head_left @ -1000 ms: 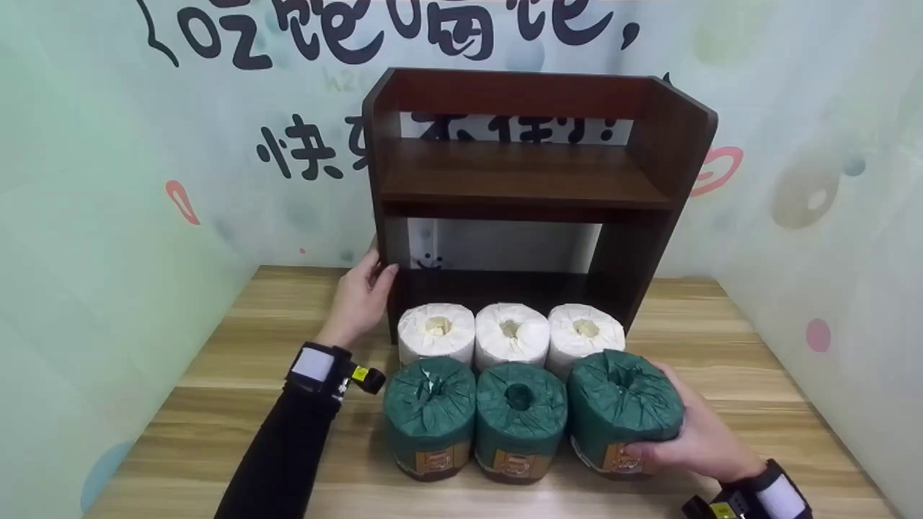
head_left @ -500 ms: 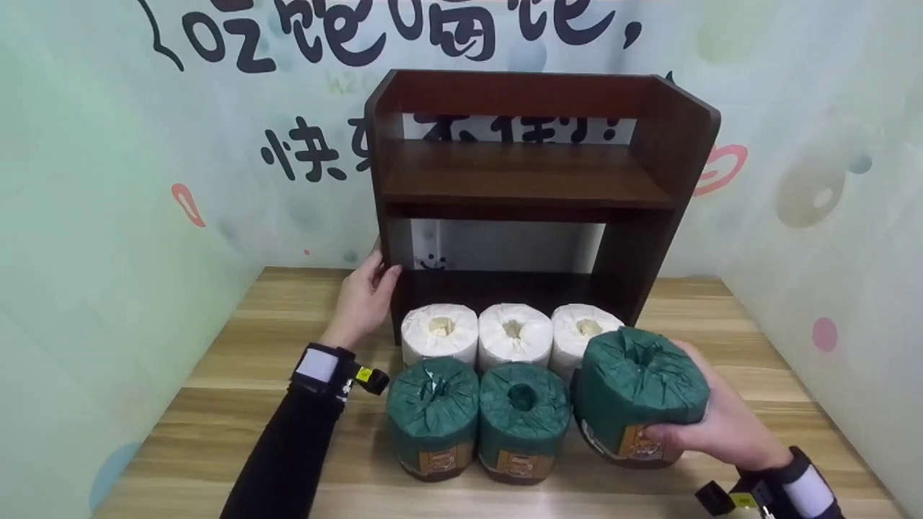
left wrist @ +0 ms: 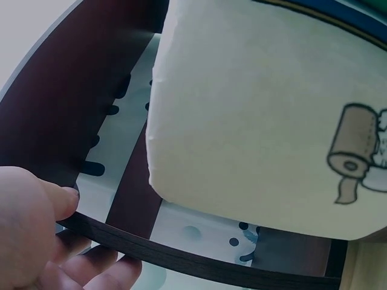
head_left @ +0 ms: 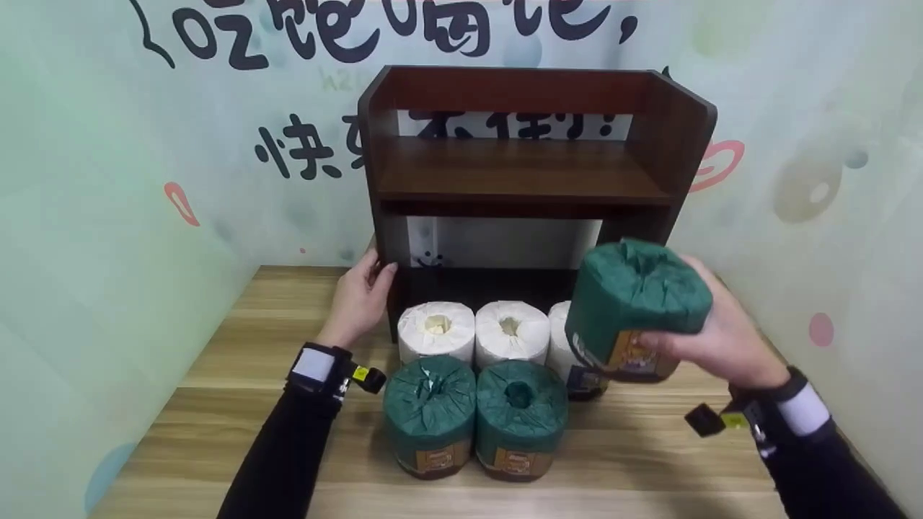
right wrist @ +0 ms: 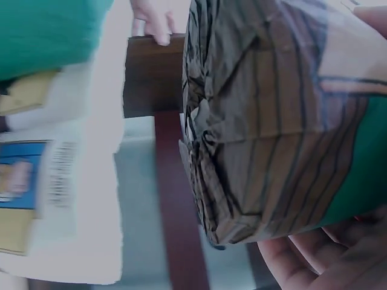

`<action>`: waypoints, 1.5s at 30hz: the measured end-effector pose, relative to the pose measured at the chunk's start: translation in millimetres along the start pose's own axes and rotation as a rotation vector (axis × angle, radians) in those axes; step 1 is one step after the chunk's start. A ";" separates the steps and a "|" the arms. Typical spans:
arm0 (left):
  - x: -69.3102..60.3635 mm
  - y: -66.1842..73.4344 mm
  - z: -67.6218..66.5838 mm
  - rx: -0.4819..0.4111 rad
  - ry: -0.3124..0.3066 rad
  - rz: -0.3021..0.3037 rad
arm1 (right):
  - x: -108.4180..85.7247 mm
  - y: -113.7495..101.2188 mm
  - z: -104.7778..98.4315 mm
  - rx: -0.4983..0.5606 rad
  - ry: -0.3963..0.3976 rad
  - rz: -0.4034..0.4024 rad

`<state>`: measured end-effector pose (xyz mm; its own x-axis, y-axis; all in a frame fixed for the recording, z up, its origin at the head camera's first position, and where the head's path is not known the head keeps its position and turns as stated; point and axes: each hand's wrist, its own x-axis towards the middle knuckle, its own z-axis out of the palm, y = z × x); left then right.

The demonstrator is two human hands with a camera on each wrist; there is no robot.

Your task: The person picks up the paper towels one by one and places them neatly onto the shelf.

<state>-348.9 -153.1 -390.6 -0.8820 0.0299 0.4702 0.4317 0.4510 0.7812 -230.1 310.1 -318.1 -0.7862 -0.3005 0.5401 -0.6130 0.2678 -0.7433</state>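
My right hand (head_left: 728,335) grips a green paper-wrapped toilet roll (head_left: 642,288) by its right side, thumb across the front label. The roll is lifted off the table, slightly tilted, and partly hides one white toilet roll (head_left: 559,335). In the right wrist view, the held roll's underside (right wrist: 272,133) is brown and striped. My left hand (head_left: 358,299) holds the left side panel of a dark brown two-tier shelf (head_left: 526,173); in the left wrist view, thumb and fingers (left wrist: 118,272) lie on opposite sides of the panel's edge.
Two more white rolls (head_left: 436,328) stand in a row before the shelf. In front of them, two green rolls (head_left: 433,414) stand side by side on the wooden table (head_left: 238,404). Printed backdrop walls (head_left: 108,180) enclose the table's back and sides.
My right hand has raised the green roll from the right end of the front row, up and slightly right. My left hand has stayed on the shelf's side.
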 end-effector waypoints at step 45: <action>0.6 -2.2 0.4 0.005 -0.006 0.024 | 140.0 -45.7 -3.9 -0.405 0.378 0.297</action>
<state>-350.5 -153.7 -392.2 -0.8727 0.0459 0.4861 0.4515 0.4549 0.7676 -312.5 259.3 -207.0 -0.8556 0.1646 0.4907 -0.2871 0.6379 -0.7146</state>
